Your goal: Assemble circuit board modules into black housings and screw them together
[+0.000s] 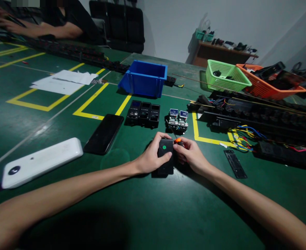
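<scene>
Held a black box [166,166] upright or flat, angle not clear, in the left hand [151,157] near the middle of the green surface [142,208]. Pinched the box between thumb and fingers, with the thumb over the face just below a green dot [164,147] and the fingers around the far end. Gripped a tool [178,140] with an orange part in the curled right hand [188,152], pressed together at the thumb and fingers, just beside the right edge of the box. Directed the thin shaft of the tool outward, toward two small circuit boards [178,121]; could not confirm contact. Had three black modules [143,114] in a row beyond the box, left of the boards. Had a phone [104,133] and a white device [43,162] on the left, and a narrow black cover [235,164] on the right. Had a blue bin [145,80] behind the modules, papers [64,82] to its left, and a green basket [227,81] beside an orange basket [272,89] at far right. Faced loose wires [244,133] and long black assemblies [275,118] on the right, and a person [72,21] at far left.
</scene>
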A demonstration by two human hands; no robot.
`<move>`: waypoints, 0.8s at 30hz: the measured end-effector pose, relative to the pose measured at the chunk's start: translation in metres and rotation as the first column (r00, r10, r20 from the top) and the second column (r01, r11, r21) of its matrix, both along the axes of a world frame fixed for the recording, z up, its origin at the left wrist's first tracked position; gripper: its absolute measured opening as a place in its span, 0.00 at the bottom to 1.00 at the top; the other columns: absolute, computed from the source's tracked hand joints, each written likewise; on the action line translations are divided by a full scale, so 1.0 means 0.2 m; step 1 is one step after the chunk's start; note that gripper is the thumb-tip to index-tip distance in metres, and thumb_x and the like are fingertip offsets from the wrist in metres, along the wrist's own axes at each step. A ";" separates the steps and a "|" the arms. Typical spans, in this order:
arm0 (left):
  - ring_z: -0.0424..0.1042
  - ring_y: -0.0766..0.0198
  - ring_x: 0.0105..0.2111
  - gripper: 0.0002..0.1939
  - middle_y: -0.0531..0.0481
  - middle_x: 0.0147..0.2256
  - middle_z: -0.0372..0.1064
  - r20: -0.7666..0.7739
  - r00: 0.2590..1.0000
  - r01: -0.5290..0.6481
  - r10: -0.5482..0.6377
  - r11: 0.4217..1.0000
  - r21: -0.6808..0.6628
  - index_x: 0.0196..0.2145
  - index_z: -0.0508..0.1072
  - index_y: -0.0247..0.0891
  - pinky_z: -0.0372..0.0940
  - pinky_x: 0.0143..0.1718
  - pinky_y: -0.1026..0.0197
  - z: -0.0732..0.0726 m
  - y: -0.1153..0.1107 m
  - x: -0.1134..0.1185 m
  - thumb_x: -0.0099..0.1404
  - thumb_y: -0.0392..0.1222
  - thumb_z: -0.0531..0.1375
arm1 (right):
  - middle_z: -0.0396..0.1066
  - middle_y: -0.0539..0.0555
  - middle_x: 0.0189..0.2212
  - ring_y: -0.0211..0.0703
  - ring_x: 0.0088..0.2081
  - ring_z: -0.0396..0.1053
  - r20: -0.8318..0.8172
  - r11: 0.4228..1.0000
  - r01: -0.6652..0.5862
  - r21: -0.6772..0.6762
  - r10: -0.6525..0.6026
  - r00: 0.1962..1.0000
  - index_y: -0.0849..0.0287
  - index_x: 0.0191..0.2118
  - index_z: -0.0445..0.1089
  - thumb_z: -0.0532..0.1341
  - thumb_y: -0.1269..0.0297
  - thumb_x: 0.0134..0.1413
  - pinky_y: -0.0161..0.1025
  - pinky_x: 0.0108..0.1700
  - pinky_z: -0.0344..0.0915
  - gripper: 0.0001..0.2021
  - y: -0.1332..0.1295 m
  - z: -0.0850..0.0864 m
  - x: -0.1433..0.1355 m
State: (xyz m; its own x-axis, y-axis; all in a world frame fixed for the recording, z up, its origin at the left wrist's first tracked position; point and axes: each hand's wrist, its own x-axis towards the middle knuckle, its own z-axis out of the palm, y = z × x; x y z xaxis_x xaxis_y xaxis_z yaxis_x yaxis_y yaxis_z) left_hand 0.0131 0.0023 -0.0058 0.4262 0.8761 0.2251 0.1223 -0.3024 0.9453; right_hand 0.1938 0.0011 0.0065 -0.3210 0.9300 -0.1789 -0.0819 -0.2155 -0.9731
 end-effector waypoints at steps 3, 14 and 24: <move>0.65 0.59 0.44 0.22 0.46 0.46 0.60 -0.009 1.000 0.012 -0.012 1.000 0.003 0.51 0.57 0.40 0.64 0.46 0.57 0.00 0.00 0.00 0.60 0.37 0.59 | 0.53 0.39 0.13 0.29 0.14 0.49 -0.015 1.000 0.001 -0.012 -0.002 1.000 0.58 0.34 0.63 0.64 0.56 0.53 0.27 0.15 0.54 0.12 0.00 0.00 0.00; 0.63 0.65 0.35 0.22 0.51 0.39 0.60 -0.009 0.999 -0.047 0.047 0.997 -0.057 0.46 0.61 0.41 0.63 0.38 0.62 0.03 0.02 0.01 0.56 0.44 0.64 | 0.64 0.44 0.22 0.33 0.20 0.60 0.045 0.989 0.091 0.115 -0.097 0.994 0.55 0.40 0.63 0.60 0.56 0.55 0.29 0.19 0.54 0.11 0.05 0.03 0.09; 0.68 0.61 0.42 0.20 0.49 0.41 0.64 0.134 0.989 -0.044 0.058 0.994 -0.099 0.43 0.63 0.39 0.65 0.45 0.57 0.04 0.10 -0.02 0.53 0.34 0.64 | 0.70 0.48 0.21 0.30 0.17 0.53 0.163 0.975 0.116 0.188 -0.147 0.976 0.59 0.41 0.70 0.64 0.58 0.54 0.30 0.19 0.46 0.12 -0.04 -0.01 0.32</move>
